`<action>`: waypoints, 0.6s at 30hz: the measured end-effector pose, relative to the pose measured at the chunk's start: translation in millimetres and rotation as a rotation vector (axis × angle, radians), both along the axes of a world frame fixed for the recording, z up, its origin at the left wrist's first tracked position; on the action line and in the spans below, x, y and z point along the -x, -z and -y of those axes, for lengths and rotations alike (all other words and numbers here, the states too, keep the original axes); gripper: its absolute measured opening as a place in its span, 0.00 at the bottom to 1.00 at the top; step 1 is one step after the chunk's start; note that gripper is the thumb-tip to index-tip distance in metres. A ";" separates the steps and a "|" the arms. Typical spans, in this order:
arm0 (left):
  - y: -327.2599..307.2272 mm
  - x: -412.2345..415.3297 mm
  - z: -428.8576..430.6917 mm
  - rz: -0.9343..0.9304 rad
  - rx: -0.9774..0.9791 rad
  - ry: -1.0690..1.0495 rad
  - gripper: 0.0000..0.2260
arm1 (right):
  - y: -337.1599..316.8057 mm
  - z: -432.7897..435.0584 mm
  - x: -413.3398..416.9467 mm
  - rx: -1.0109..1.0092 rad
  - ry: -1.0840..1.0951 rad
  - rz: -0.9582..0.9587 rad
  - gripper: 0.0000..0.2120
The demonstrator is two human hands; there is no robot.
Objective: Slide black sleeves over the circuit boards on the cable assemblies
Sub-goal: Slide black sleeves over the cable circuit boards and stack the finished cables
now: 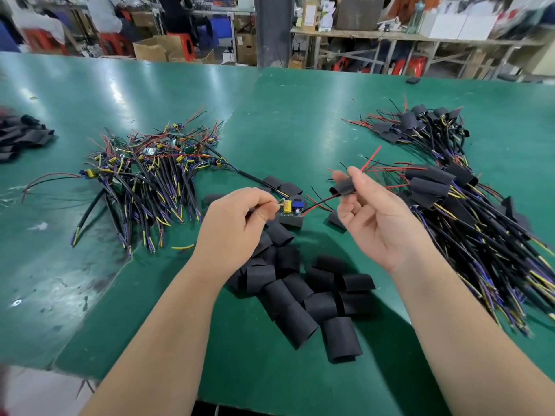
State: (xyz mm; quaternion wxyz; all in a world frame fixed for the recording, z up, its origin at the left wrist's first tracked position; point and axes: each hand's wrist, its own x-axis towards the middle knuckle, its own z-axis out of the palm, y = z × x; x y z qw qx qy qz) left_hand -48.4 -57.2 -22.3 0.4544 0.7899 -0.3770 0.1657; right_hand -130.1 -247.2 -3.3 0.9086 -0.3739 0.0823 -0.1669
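My left hand point(237, 217) pinches a cable assembly just behind its small circuit board point(289, 207), which carries yellow and blue parts. Red and black wires run from the board to the right. My right hand point(369, 211) holds a black sleeve point(344, 187) between thumb and fingertips, and the red and black wire ends stick out past it. The sleeve sits on the wires, a short way right of the bare board. A heap of loose black sleeves point(303, 289) lies on the green table point(270, 121) below both hands.
A pile of bare cable assemblies point(150, 172) lies at the left. Sleeved assemblies point(468, 211) are heaped at the right, with another bundle point(420, 124) behind. More black sleeves point(21, 136) sit at the far left edge. People and shelves stand beyond the table.
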 end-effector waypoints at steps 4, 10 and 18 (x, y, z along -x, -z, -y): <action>-5.0 8.4 5.6 -0.101 0.049 0.066 0.09 | 3.8 -12.4 -1.7 0.047 -0.111 0.073 0.10; -8.8 9.6 6.1 -0.225 0.130 0.095 0.12 | 4.6 -14.9 -0.2 0.349 -0.059 0.111 0.13; -9.2 9.4 6.2 -0.260 0.174 0.131 0.10 | 4.3 -14.1 2.9 0.557 0.054 0.117 0.17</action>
